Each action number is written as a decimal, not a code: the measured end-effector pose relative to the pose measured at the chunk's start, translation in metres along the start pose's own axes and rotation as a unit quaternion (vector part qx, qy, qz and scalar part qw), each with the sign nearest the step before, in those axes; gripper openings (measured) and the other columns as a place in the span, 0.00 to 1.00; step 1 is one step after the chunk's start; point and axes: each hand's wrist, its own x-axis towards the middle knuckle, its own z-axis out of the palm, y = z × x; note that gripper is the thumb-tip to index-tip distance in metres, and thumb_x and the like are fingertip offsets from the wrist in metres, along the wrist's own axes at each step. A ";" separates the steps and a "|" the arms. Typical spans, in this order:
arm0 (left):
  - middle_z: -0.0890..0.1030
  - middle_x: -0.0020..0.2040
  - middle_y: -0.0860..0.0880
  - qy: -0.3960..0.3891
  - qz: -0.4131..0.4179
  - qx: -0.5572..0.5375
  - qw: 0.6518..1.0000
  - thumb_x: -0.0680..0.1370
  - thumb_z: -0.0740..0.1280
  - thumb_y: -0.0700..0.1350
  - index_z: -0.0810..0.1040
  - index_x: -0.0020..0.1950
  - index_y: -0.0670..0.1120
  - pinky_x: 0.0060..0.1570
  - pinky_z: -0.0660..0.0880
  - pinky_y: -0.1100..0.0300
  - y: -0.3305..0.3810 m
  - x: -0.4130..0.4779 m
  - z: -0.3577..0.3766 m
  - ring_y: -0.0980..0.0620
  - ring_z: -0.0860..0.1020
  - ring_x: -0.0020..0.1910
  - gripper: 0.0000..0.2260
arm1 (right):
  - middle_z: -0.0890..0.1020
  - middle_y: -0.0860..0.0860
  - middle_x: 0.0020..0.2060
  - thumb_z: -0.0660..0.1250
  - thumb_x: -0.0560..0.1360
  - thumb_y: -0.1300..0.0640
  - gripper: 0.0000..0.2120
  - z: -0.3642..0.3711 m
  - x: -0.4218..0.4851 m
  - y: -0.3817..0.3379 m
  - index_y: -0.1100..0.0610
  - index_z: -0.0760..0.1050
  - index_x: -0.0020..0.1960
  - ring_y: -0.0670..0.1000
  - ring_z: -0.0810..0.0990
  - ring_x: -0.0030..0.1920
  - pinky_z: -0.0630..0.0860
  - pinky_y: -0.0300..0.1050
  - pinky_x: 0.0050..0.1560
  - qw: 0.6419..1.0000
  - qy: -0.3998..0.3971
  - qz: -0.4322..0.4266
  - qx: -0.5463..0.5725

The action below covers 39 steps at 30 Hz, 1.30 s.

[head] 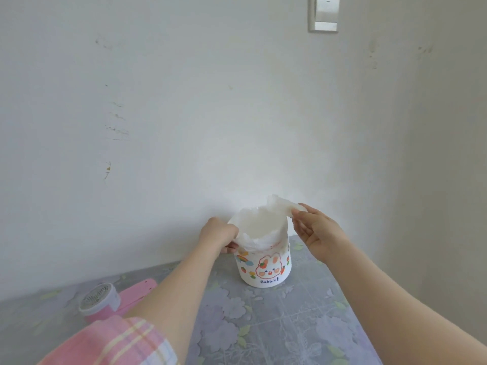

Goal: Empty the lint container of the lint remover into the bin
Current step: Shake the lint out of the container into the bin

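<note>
Head view: lint remover (pixel 105 301) partly behind forearm.

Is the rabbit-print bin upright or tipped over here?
Upright. The bin stands on its base on the table, its liner-covered mouth facing up.

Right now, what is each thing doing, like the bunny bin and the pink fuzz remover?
bin: upright on the table, open, lined with a bag.
bag liner: folded over the rim, one corner lifted.
lint remover: lying on the table, untouched.
left hand: gripping the liner at the rim.
right hand: pinching the lifted corner.
</note>
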 end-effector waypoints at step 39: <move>0.77 0.34 0.44 -0.073 0.030 0.068 0.995 0.78 0.58 0.39 0.74 0.62 0.42 0.29 0.76 0.62 -0.052 -0.088 -0.137 0.52 0.76 0.25 0.14 | 0.82 0.53 0.49 0.70 0.70 0.63 0.17 0.133 -0.072 0.036 0.54 0.80 0.58 0.51 0.80 0.45 0.78 0.42 0.47 0.935 -0.115 -0.137 -0.307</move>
